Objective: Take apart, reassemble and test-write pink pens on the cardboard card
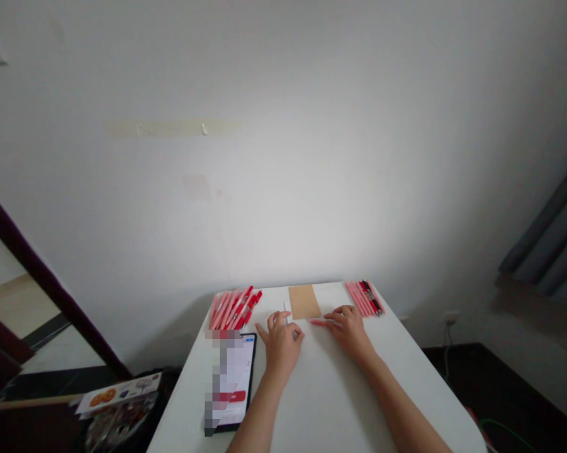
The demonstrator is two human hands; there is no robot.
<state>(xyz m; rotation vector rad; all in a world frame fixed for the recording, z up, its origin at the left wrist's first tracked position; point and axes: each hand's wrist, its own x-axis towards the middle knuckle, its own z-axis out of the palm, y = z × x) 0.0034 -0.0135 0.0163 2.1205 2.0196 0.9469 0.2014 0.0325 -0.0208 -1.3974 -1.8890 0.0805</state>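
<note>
Above the table's middle, my left hand (282, 343) is closed, its fingertips on a slim white pen-like stick (286, 307) that points away from me. Just to its right, my right hand (350, 331) has its fingers round a pink pen (317, 322), whose end sticks out to the left. The two hands are apart. Beyond them lies a flat brown card (304, 301). A pile of pink and red pens (231, 308) lies at the far left. More pink pens (359, 299), with a few red and black ones, lie in a row at the far right.
A phone (236, 380) with its screen lit lies on the white table (330, 409) left of my left arm. A wall (311, 189) stands behind the table. On the floor side at left is a bin or bag (123, 421) with a printed box on top.
</note>
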